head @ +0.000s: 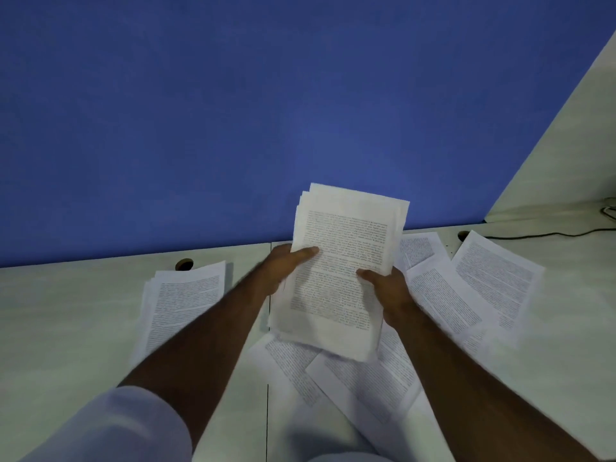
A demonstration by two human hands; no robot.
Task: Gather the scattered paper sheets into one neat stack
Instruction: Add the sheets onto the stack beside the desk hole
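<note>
Head view: the person holds a bundle of printed sheets (340,271) raised above the pale desk (66,311), the left hand (283,265) gripping its left edge with the thumb laid across the text, the right hand (386,288) curled round its lower right edge. The bundle's top corners fan unevenly, so the step in hand looks like squaring the gathered pages. Next, probably, the loose sheets (466,288) at right, more below the hands (360,378), and a small pile at left (183,301) need collecting. Thin, limp white paper; smooth matt desk; blue partition (233,111) behind.
</note>
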